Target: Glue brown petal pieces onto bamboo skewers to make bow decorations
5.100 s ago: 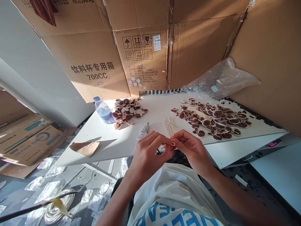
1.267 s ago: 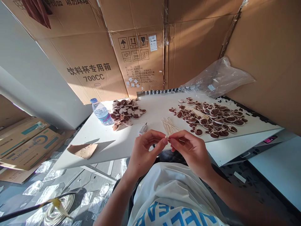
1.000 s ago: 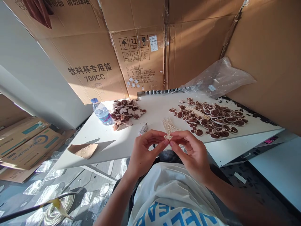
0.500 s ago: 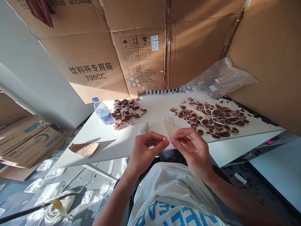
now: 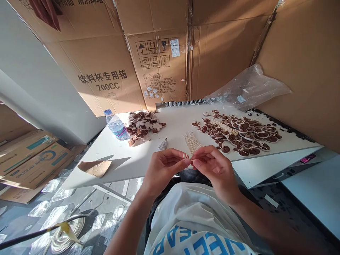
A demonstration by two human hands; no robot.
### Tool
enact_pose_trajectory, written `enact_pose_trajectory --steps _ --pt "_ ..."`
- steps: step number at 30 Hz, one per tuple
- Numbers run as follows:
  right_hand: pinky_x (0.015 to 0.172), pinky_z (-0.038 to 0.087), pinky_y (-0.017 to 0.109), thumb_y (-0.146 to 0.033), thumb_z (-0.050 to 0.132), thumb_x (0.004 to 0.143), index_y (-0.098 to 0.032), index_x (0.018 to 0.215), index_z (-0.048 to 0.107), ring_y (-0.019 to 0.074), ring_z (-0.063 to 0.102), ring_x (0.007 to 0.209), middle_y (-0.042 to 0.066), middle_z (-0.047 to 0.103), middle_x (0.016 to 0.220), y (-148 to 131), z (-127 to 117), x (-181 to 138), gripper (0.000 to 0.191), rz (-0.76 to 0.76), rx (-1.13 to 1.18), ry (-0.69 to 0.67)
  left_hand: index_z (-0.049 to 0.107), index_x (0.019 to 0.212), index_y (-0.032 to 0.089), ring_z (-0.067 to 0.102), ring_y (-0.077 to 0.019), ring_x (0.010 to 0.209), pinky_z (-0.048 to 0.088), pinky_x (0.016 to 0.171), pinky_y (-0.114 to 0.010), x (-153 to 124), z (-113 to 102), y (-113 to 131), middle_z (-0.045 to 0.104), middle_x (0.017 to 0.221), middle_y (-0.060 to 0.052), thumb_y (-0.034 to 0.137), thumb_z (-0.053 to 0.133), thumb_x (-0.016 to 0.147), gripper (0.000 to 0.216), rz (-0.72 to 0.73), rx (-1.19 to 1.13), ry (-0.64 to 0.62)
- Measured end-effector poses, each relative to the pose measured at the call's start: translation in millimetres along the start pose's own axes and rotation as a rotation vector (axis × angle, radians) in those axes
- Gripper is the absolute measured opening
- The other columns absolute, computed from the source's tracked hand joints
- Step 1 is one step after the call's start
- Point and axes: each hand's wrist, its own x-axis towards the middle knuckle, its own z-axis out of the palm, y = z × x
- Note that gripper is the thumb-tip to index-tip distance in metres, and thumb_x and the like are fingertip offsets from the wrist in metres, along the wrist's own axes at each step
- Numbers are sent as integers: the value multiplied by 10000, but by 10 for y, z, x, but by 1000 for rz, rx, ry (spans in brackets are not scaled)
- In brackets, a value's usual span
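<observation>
My left hand (image 5: 162,168) and my right hand (image 5: 215,169) meet fingertip to fingertip over the near edge of the white table (image 5: 132,159). Both pinch a small piece of cream cord (image 5: 186,156) between thumbs and forefingers. Just beyond the fingers lies a bundle of cut cream cords (image 5: 192,142). To the right spreads a layout of brown round pieces with cream bows (image 5: 239,134). A heap of brown and cream round pieces (image 5: 143,126) lies at the back left.
A water bottle (image 5: 115,124) stands beside the heap. A small grey tool (image 5: 162,144) lies near my left hand, a cardboard scrap (image 5: 95,167) at the table's left corner. Cardboard boxes (image 5: 159,53) wall the back; a clear plastic bag (image 5: 247,86) lies back right.
My hands have stayed together at the table edge, fingers shifting slightly on the cord. Five seconds ago a small bow shape showed between them; now only a short loop shows.
</observation>
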Motion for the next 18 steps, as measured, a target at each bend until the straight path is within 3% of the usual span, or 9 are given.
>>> enact_pose_trajectory --steps 6,12,18 --pt "832 607 343 -428 778 1018 -317 1314 784 186 673 809 6 732 870 -85 -107 89 316 36 -103 -146 829 849 168 783 -207 779 654 758 -315 -11 -32 -9 832 865 -86 431 990 770 319 -20 132 -55" --pt "792 587 315 -426 801 1005 -274 1043 832 181 695 815 20 766 913 -102 -137 126 160 60 -140 -197 844 864 170 782 -191 776 632 734 -276 -2 -60 9 838 851 -80 377 1005 756 284 -85 61 -104" --pt "780 579 300 -386 780 1026 -253 1011 789 158 675 750 -1 724 832 -77 -125 101 134 35 -79 -187 831 859 168 756 -144 768 624 742 -236 9 -93 45 821 878 -60 349 978 801 241 -95 -25 -75"
